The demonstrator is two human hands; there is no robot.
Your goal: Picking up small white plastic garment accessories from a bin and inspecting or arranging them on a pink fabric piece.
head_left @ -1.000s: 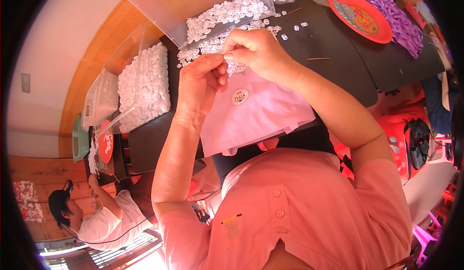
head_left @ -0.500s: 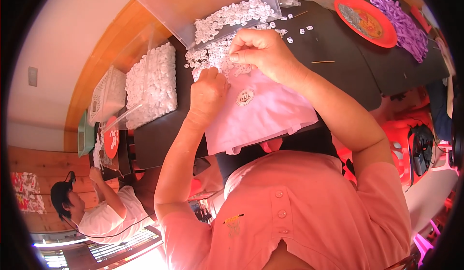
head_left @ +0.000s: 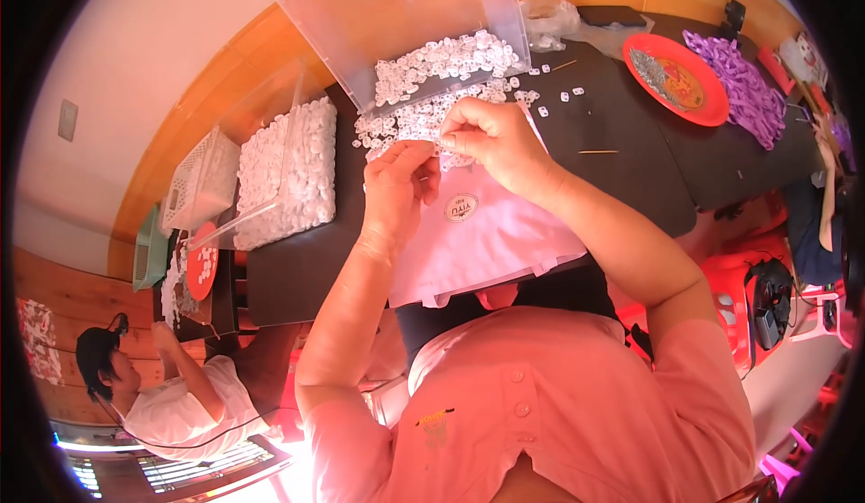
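Note:
My left hand (head_left: pixel 396 183) and my right hand (head_left: pixel 496 138) meet above the far end of a pink cloth bag (head_left: pixel 505 219) with a round printed badge. On the right, my thumb and forefinger are pinched together; whatever lies between them is too small to make out. The left fingers curl in close to that pinch, their tips partly hidden. Just beyond both hands, small white pieces with dark holes (head_left: pixel 405 123) lie in a heap. It spills from a clear plastic bin (head_left: pixel 405 8) tipped on its side, with more of the pieces inside.
Left stands a clear bin of white pieces (head_left: pixel 286 165), beside a white basket (head_left: pixel 200 179). At right, a red plate (head_left: pixel 716 111) holds silvery bits, next to purple strips (head_left: pixel 752 98). A toothpick-like stick (head_left: pixel 598 152) lies on the dark table (head_left: pixel 631 179). Another person (head_left: pixel 180 395) sits at left.
My left hand has turned and loosened from a closed fist, its fingers now curled near the right pinch. The right hand stays pinched. The whole view has shifted slightly.

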